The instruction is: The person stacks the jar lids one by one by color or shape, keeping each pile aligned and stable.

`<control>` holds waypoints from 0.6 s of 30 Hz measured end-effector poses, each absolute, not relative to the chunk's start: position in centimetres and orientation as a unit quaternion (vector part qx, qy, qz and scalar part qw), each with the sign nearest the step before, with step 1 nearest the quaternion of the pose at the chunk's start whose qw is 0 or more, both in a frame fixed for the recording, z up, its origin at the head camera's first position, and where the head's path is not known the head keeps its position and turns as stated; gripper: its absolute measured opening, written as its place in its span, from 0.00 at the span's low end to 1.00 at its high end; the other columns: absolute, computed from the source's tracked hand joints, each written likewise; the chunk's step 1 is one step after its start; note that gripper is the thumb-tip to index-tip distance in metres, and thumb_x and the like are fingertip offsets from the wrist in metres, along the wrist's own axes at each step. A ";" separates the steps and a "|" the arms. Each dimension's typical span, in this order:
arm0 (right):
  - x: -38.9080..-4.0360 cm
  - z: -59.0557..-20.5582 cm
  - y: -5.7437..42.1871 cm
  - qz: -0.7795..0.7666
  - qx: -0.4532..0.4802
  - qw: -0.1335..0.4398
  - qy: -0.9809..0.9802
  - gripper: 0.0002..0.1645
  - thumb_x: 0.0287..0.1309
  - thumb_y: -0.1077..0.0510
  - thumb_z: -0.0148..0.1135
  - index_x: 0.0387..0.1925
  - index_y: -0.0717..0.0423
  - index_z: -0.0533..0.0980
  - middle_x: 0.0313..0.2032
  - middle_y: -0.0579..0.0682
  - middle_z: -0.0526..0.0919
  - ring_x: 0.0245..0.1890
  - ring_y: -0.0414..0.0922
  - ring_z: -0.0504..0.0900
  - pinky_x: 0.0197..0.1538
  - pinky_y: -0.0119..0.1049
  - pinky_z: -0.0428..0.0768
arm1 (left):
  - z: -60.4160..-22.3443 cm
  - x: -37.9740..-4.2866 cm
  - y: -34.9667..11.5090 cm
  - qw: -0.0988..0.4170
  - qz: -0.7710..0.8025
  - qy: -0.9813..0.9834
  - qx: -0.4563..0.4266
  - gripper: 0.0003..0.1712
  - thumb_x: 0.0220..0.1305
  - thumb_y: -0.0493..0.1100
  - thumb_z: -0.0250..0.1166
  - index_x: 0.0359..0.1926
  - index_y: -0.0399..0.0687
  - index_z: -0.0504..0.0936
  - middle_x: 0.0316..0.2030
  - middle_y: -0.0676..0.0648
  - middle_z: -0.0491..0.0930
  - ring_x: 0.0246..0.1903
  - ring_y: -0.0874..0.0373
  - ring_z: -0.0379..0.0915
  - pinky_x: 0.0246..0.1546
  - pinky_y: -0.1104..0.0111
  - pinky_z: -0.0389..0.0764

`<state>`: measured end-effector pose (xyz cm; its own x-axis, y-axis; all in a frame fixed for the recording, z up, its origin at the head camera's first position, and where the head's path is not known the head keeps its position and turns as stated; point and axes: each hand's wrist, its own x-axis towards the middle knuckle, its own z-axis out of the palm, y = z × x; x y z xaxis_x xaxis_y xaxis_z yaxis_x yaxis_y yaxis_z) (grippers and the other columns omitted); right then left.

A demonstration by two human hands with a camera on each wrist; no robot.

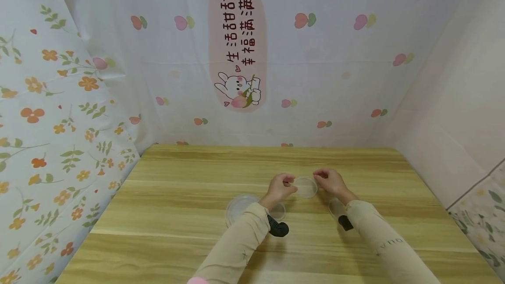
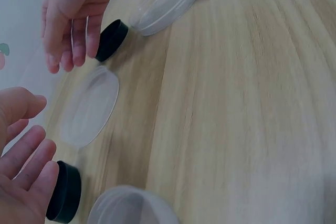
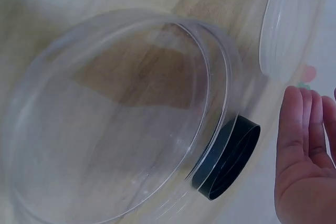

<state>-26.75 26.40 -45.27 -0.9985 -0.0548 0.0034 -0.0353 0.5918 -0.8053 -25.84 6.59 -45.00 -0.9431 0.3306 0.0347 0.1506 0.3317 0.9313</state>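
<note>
In the head view, my left hand [image 1: 281, 189] and right hand [image 1: 332, 184] hover either side of a thin, clear round disc-like dish [image 1: 305, 187]. The left wrist view shows the left hand [image 2: 23, 156] with loosely extended fingers, apart from the clear dish [image 2: 92, 108]. Across from it hangs the right hand [image 2: 79, 17], fingers straight and holding nothing visible. One dark round cap [image 2: 64, 192] lies beside the left hand, another cap [image 2: 112, 40] beside the right. Both caps are hidden in the head view. Up close, the right wrist view has a clear dish [image 3: 126, 114].
A larger clear round container [image 1: 240, 205] and a small clear one [image 1: 279, 211] sit by the left forearm, partly covered. Another clear dish [image 1: 336, 206] lies near the right wrist. All rest on a wooden table [image 1: 177, 196]; a patterned cloth [image 1: 335, 78] hangs behind it.
</note>
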 end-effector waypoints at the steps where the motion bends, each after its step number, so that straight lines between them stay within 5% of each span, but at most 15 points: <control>1: -26.9 -45.3 26.4 -0.449 -0.023 0.010 0.893 0.17 0.59 0.62 0.50 0.45 0.73 0.71 0.38 0.63 0.76 0.33 0.49 0.77 0.33 0.35 0.78 | -45.1 -25.8 6.7 0.087 0.559 0.812 0.143 0.20 0.51 0.32 0.62 0.48 0.33 0.75 0.43 0.39 0.75 0.40 0.50 0.72 0.36 0.70 0.75; 11: -27.8 -45.8 26.0 -0.414 -0.028 -0.005 0.910 0.15 0.57 0.64 0.52 0.43 0.72 0.71 0.39 0.65 0.76 0.40 0.57 0.74 0.41 0.44 0.75 | -46.0 -25.4 7.7 0.116 0.551 0.818 0.120 0.27 0.50 0.35 0.64 0.53 0.34 0.70 0.50 0.38 0.72 0.47 0.46 0.70 0.43 0.64 0.73; 18: -27.9 -46.2 25.5 -0.393 -0.042 -0.006 0.919 0.14 0.55 0.66 0.53 0.42 0.72 0.73 0.36 0.62 0.78 0.38 0.56 0.76 0.39 0.43 0.75 | -46.4 -25.2 7.9 0.119 0.566 0.807 0.118 0.27 0.50 0.33 0.64 0.53 0.31 0.69 0.50 0.34 0.70 0.48 0.45 0.69 0.43 0.64 0.73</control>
